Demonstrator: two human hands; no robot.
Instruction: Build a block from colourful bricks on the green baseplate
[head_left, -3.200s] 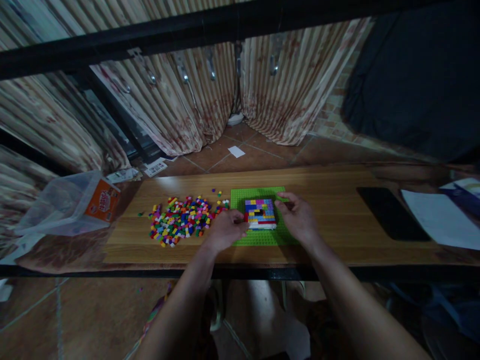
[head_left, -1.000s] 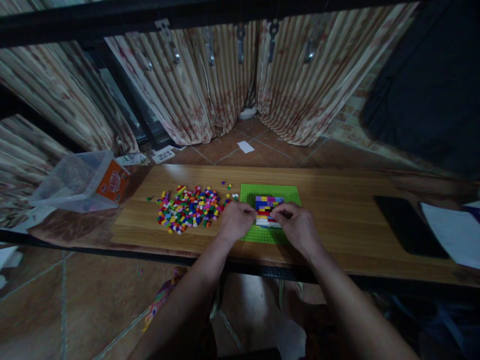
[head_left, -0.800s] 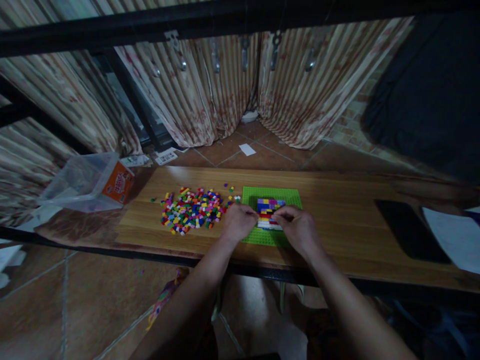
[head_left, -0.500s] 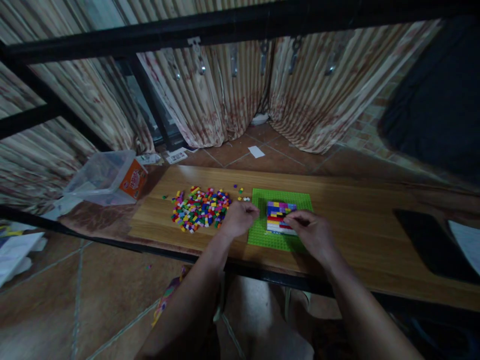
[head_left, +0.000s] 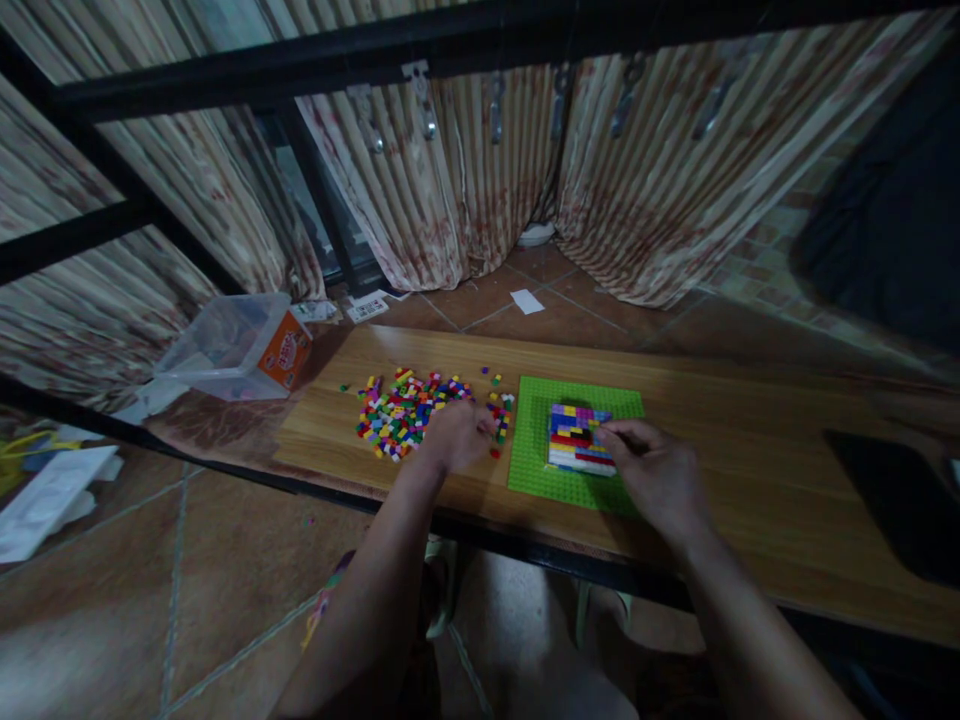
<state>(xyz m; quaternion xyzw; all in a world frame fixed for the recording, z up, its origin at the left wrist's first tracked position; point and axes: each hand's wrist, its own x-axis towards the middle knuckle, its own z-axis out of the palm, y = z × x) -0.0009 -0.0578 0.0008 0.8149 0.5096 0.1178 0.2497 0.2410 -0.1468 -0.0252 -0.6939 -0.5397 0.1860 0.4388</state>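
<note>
A block of stacked toy bricks (head_left: 581, 458), in rows of white, red, yellow, blue and purple, sits on a green studded baseplate (head_left: 532, 480). At its right side is my right hand (head_left: 660, 475), thumb and fingers pinched together at the bricks; whatever they hold is too small to make out. My left hand (head_left: 457, 437) hovers at the right part of a pile of loose coloured bricks (head_left: 397, 415), left of the baseplate. Its fingers are curled together, and their contents, if any, are hidden.
A clear plastic box (head_left: 232, 345) with an orange label stands beyond the wooden table's (head_left: 750, 480) left end. A dark flat object (head_left: 885, 500) lies at the right. Striped curtains (head_left: 480, 190) hang behind, and a white paper (head_left: 527, 301) lies on the floor.
My left hand has moved left, away from the baseplate and back towards the loose bricks. My right hand stays by the brick block. The whole view has shifted slightly.
</note>
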